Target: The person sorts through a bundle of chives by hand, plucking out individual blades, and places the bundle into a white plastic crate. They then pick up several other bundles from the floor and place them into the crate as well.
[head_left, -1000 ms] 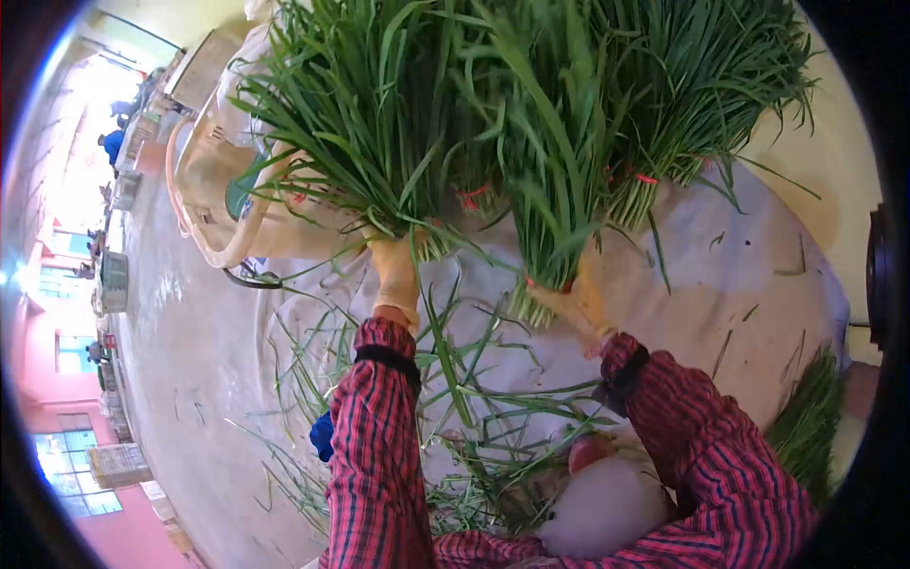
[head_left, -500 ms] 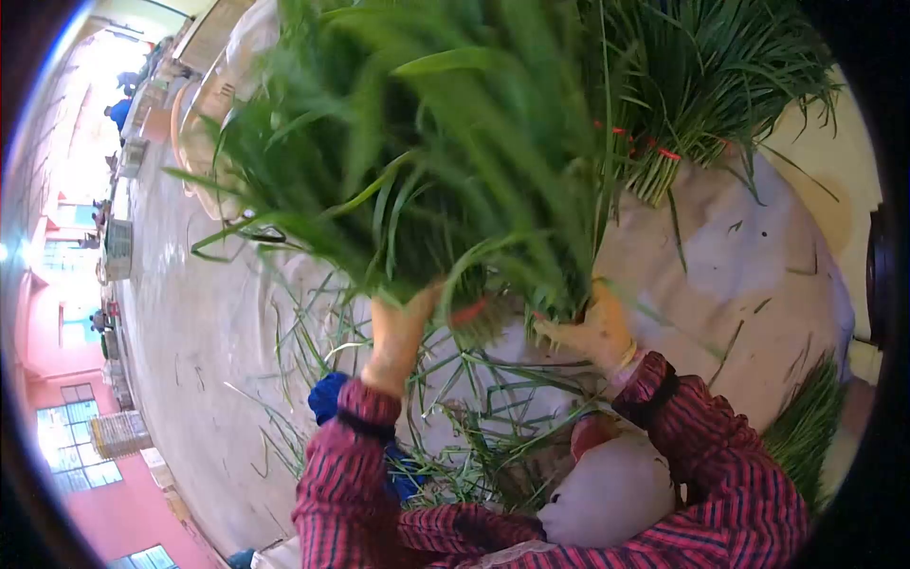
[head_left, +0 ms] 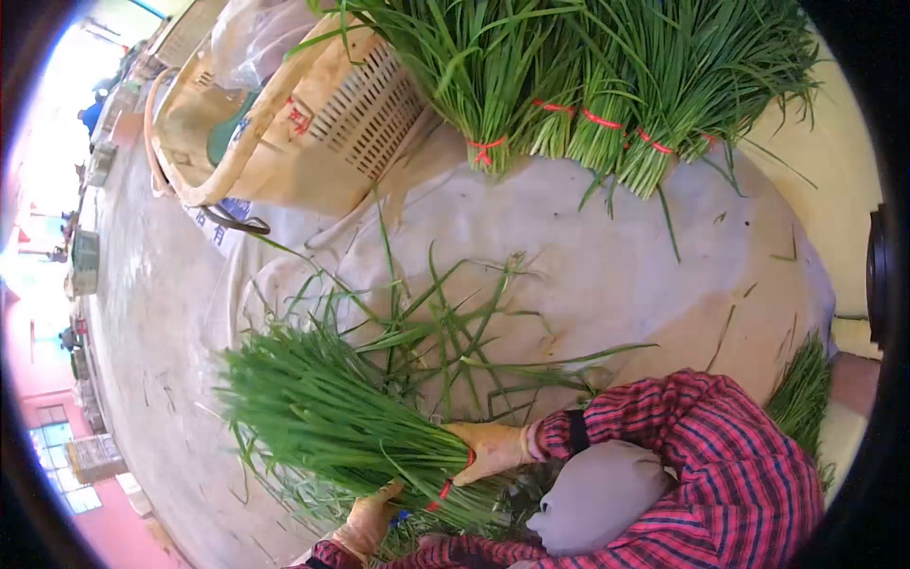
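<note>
A thick sheaf of garlic chives [head_left: 327, 398] lies tilted low in front of me, its leafy ends to the left and red ties near the stem ends. My right hand [head_left: 491, 450] is closed around the stems beside a red tie. From the lower side, my left hand [head_left: 370, 520] grips the same sheaf, its fingers partly hidden by the leaves. Loose chive leaves [head_left: 455, 322] are scattered on the pale cloth [head_left: 588, 247] just beyond the sheaf.
Several tied chive bunches [head_left: 607, 104] rest in a row at the back. A pale plastic basket [head_left: 351, 119] with a clear bag [head_left: 251, 43] is at the back left. More chives [head_left: 801, 398] lie at the far right. A rounded grey shape [head_left: 602, 498] is close to my body.
Both hands have come down toward me from a raised position, turning the held chives leftward. The basket and back bunches, largely covered by leaves before, now show.
</note>
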A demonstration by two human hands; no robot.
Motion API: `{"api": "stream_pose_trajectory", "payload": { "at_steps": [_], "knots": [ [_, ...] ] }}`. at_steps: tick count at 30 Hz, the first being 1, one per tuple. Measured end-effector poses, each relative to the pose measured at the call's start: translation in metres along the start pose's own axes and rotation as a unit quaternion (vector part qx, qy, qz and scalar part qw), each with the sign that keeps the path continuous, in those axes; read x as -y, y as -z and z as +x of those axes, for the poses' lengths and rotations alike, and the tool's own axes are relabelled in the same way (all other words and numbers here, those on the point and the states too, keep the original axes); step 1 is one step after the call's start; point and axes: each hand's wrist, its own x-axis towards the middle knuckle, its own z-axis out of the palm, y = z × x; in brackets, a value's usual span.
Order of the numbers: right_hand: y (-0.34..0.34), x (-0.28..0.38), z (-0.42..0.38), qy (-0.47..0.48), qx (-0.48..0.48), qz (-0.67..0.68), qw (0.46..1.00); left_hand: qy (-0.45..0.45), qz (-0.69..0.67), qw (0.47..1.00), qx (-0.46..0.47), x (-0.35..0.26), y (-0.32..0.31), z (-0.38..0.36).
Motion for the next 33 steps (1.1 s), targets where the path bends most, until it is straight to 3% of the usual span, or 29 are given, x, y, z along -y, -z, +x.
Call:
{"api": "stream_pose_trajectory", "payload": {
  "at_steps": [2, 3, 4, 5, 6, 7, 8, 9, 10, 11, 13, 14, 16, 19, 20, 22, 23, 25, 27, 28, 29, 30, 32, 33],
  "knots": [
    [0.000, -0.028, 0.008, -0.026, -0.036, -0.056, 0.997, 0.037, -0.018, 0.996, 0.076, -0.008, 0.007, 0.032],
    [0.007, -0.028, 0.010, -0.108, -0.031, -0.134, 0.985, -0.050, 0.060, 0.995, 0.053, -0.010, -0.007, 0.036],
    [0.017, -0.028, 0.013, -0.188, -0.027, -0.211, 0.959, -0.056, 0.064, 0.994, 0.063, -0.011, -0.014, 0.044],
    [0.046, 0.008, 0.011, -0.207, 0.057, -0.203, 0.955, -0.035, 0.046, 0.998, 0.038, -0.012, -0.019, 0.054],
    [0.062, 0.003, 0.014, -0.206, 0.028, -0.291, 0.934, -0.014, 0.029, 0.999, 0.016, -0.012, -0.022, 0.067],
    [0.088, 0.030, 0.012, -0.173, -0.036, -0.211, 0.961, -0.017, -0.021, 0.997, 0.074, 0.006, -0.007, 0.097],
    [0.114, 0.028, 0.012, -0.012, -0.188, -0.295, 0.937, -0.022, -0.019, 0.996, 0.080, 0.014, 0.001, 0.102],
    [0.143, 0.006, 0.023, 0.016, -0.348, -0.166, 0.923, -0.022, -0.027, 0.997, 0.074, 0.019, 0.006, 0.106],
    [0.178, 0.037, 0.026, -0.012, -0.447, -0.262, 0.855, -0.021, -0.034, 0.997, 0.067, 0.024, 0.011, 0.110],
    [0.213, 0.036, 0.038, 0.013, -0.557, -0.366, 0.746, -0.055, -0.029, 0.996, 0.069, 0.034, 0.013, 0.120],
    [0.274, 0.041, 0.068, 0.089, -0.679, -0.373, 0.627, -0.067, 0.024, 0.997, 0.023, 0.020, -0.004, 0.109],
    [0.297, 0.043, 0.086, 0.093, -0.683, -0.369, 0.623, -0.071, 0.072, 0.994, -0.027, 0.016, -0.010, 0.103],
    [0.330, 0.050, 0.114, 0.041, -0.680, -0.240, 0.691, -0.074, 0.072, 0.994, -0.029, 0.012, -0.015, 0.103],
    [0.308, 0.101, 0.109, -0.001, -0.717, -0.185, 0.672, -0.077, 0.063, 0.995, -0.029, 0.012, -0.017, 0.096],
    [0.310, 0.096, 0.109, -0.004, -0.706, -0.180, 0.685, -0.070, 0.052, 0.995, -0.044, 0.012, -0.017, 0.093],
    [0.317, 0.075, 0.091, 0.169, -0.571, -0.134, 0.792, -0.095, 0.093, 0.991, -0.032, 0.018, -0.012, 0.104],
    [0.304, 0.070, 0.080, 0.162, -0.562, -0.133, 0.800, -0.100, 0.088, 0.991, -0.019, 0.022, -0.008, 0.113],
    [0.254, 0.072, 0.046, 0.090, -0.490, -0.151, 0.854, -0.076, 0.095, 0.993, 0.000, 0.021, -0.004, 0.110],
    [0.197, 0.053, 0.012, 0.104, -0.446, -0.275, 0.845, -0.072, 0.093, 0.993, -0.001, 0.019, -0.005, 0.108],
    [0.161, 0.064, -0.009, -0.012, -0.363, -0.117, 0.924, -0.057, 0.093, 0.994, 0.006, 0.011, -0.008, 0.099],
    [0.127, 0.058, -0.024, 0.056, -0.382, -0.164, 0.908, -0.060, 0.101, 0.993, 0.020, 0.007, -0.013, 0.095],
    [0.105, 0.054, -0.044, -0.021, -0.301, -0.178, 0.936, -0.067, 0.077, 0.994, 0.025, 0.005, -0.016, 0.091],
    [0.083, 0.062, -0.058, -0.211, -0.111, -0.230, 0.944, -0.072, 0.064, 0.994, 0.041, 0.009, -0.012, 0.098],
    [0.071, 0.039, -0.060, -0.202, -0.097, -0.241, 0.944, -0.070, 0.057, 0.995, 0.043, 0.015, -0.005, 0.105]
  ]
}}
